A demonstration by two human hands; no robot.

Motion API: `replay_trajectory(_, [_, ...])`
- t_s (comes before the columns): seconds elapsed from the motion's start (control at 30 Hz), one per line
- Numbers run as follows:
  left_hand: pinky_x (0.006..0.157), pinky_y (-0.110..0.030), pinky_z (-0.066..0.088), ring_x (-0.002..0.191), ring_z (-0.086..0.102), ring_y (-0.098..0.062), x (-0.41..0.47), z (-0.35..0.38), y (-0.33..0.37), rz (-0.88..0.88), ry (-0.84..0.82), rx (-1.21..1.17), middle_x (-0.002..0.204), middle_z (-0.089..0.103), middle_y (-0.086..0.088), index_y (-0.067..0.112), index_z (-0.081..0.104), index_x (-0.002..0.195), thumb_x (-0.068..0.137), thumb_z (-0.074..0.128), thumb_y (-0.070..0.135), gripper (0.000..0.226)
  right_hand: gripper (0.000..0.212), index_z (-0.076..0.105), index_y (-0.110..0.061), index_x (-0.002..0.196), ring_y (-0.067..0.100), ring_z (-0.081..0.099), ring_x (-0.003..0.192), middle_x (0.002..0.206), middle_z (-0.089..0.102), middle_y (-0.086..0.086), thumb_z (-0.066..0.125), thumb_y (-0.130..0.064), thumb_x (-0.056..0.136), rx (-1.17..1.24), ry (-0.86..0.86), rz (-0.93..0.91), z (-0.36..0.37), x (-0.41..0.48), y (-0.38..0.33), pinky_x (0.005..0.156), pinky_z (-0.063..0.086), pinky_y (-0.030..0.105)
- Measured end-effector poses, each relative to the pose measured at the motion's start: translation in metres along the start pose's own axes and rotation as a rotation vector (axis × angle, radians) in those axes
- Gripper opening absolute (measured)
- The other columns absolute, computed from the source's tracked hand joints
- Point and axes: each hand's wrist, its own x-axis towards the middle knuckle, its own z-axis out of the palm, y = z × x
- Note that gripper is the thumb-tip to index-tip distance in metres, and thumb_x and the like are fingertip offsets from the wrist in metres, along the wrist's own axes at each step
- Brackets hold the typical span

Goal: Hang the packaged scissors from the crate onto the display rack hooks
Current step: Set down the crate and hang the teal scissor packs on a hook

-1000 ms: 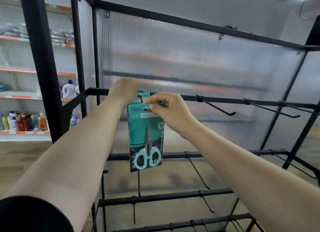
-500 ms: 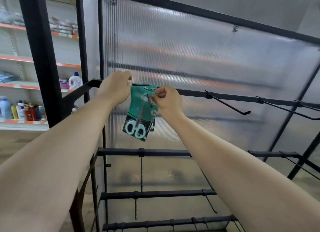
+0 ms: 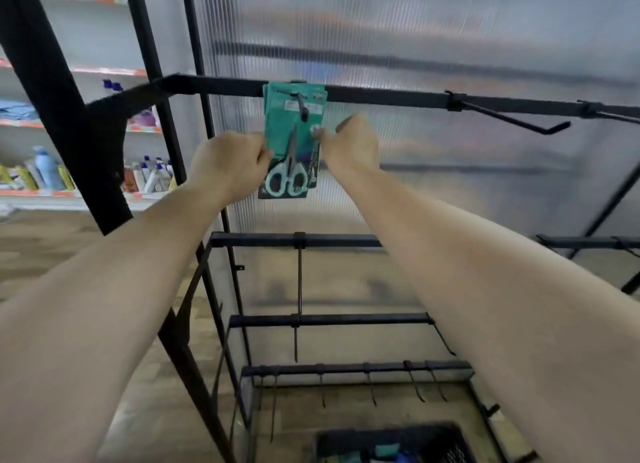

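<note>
1. Your packaged scissors (image 3: 294, 144) hang on a hook (image 3: 303, 108) at the top rail (image 3: 225, 85) of the display rack (image 3: 329, 241), teal card upright, handles down.
2. Your left hand (image 3: 227, 165) grips the card's left edge, fingers curled.
3. Your right hand (image 3: 349, 146) pinches the right edge.
4. Another hook (image 3: 512, 121) juts from the same rail, well to the right.
5. Down at the rack's foot, the crate (image 3: 415, 433) sits on the floor with teal packs inside.

Softly, evenly lit; pale glow across the ribbed translucent panel (image 3: 450, 30); faint glare at upper centre; barely any shadows; motion-smeared throughout, worst on shelves (image 3: 52, 172) at left; bowed rack bars (image 3: 381, 97) toward edges; murky crate (image 3: 391, 429) at bottom.
</note>
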Motion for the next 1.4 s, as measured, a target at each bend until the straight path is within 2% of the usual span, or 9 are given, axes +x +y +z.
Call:
replay_trajectory(0.23, [0.062, -0.035, 0.039, 0.072, 0.054, -0.031, -0.048, 0.038, 0.067, 0.089, -0.071, 0.006, 0.078, 0.055, -0.011, 0.01, 0.055, 0.083, 0.099, 0.035, 0.031, 0.032, 0.017, 0.054, -0.01, 0.096, 0.018, 0.055, 0.077, 0.081, 0.056, -0.001, 0.048, -0.027, 0.097, -0.127, -0.304, -0.026, 0.012, -0.101, 0.111, 0.068, 0.045, 0.031])
replay_trajectory(0.3, [0.069, -0.039, 0.042, 0.085, 0.058, -0.035, -0.061, 0.055, 0.091, 0.124, -0.142, -0.016, 0.091, 0.06, -0.016, 0.006, 0.059, 0.094, 0.099, 0.033, 0.027, 0.034, 0.032, 0.052, -0.006, 0.118, 0.025, 0.058, 0.099, 0.105, 0.061, 0.007, 0.046, -0.03, 0.098, -0.207, -0.425, 0.001, 0.008, -0.124, 0.143, 0.081, 0.045, 0.033])
replay_trajectory(0.37, [0.086, -0.043, 0.044, 0.106, 0.054, -0.036, -0.078, 0.077, 0.113, 0.128, -0.272, -0.055, 0.115, 0.058, -0.018, 0.005, 0.056, 0.114, 0.1, 0.032, 0.026, 0.034, 0.05, 0.038, -0.002, 0.137, 0.028, 0.049, 0.123, 0.134, 0.051, 0.014, 0.045, -0.034, 0.099, -0.276, -0.568, 0.073, 0.003, -0.141, 0.175, 0.099, 0.038, 0.034])
replay_trajectory(0.43, [0.109, -0.041, 0.029, 0.133, 0.035, -0.03, -0.097, 0.101, 0.13, 0.134, -0.407, -0.063, 0.144, 0.039, -0.015, 0.006, 0.037, 0.14, 0.102, 0.031, 0.026, 0.043, 0.059, 0.03, -0.005, 0.143, 0.026, 0.037, 0.135, 0.147, 0.039, 0.012, 0.049, -0.036, 0.097, -0.258, -0.663, 0.144, -0.006, -0.153, 0.208, 0.107, 0.029, 0.032])
replay_trajectory(0.53, [0.115, -0.036, 0.02, 0.142, 0.022, -0.024, -0.131, 0.137, 0.149, 0.116, -0.485, -0.009, 0.155, 0.023, -0.01, 0.007, 0.023, 0.148, 0.101, 0.035, 0.026, 0.052, 0.067, 0.022, -0.011, 0.148, 0.023, 0.024, 0.142, 0.154, 0.026, 0.006, 0.053, -0.036, 0.095, -0.19, -0.776, 0.26, -0.021, -0.169, 0.264, 0.113, 0.02, 0.033])
replay_trajectory(0.63, [0.105, -0.042, 0.037, 0.131, 0.04, -0.029, -0.175, 0.18, 0.163, 0.019, -0.518, -0.003, 0.144, 0.042, -0.012, 0.008, 0.038, 0.139, 0.1, 0.036, 0.026, 0.042, 0.069, 0.021, -0.017, 0.148, 0.026, 0.031, 0.138, 0.152, 0.029, 0.007, 0.055, -0.04, 0.093, -0.214, -0.851, 0.358, -0.033, -0.187, 0.328, 0.11, 0.027, 0.038])
replay_trajectory(0.83, [0.09, -0.041, 0.049, 0.108, 0.055, -0.028, -0.279, 0.298, 0.187, -0.117, -0.667, 0.017, 0.119, 0.058, -0.012, 0.009, 0.05, 0.124, 0.101, 0.034, 0.025, 0.033, 0.062, 0.029, -0.017, 0.145, 0.027, 0.044, 0.128, 0.145, 0.042, 0.008, 0.052, -0.041, 0.093, -0.308, -0.892, 0.282, -0.024, -0.226, 0.471, 0.098, 0.041, 0.036])
replay_trajectory(1.07, [0.089, -0.038, 0.046, 0.107, 0.057, -0.03, -0.419, 0.492, 0.184, -0.074, -1.002, 0.107, 0.118, 0.061, -0.013, 0.009, 0.053, 0.118, 0.1, 0.036, 0.025, 0.029, 0.02, 0.056, -0.014, 0.109, 0.027, 0.056, 0.102, 0.111, 0.063, 0.007, 0.049, -0.024, 0.094, -0.544, -0.767, 0.098, 0.056, -0.295, 0.672, 0.082, 0.049, 0.037])
replay_trajectory(1.4, [0.084, -0.037, 0.051, 0.106, 0.058, -0.027, -0.538, 0.723, 0.158, -0.032, -1.072, 0.189, 0.123, 0.058, -0.01, 0.014, 0.048, 0.129, 0.098, 0.038, 0.015, 0.032, 0.025, 0.054, -0.008, 0.115, 0.03, 0.044, 0.12, 0.12, 0.053, 0.012, 0.049, -0.011, 0.091, -0.735, -0.74, -0.063, 0.177, -0.343, 0.877, 0.083, 0.045, 0.036])
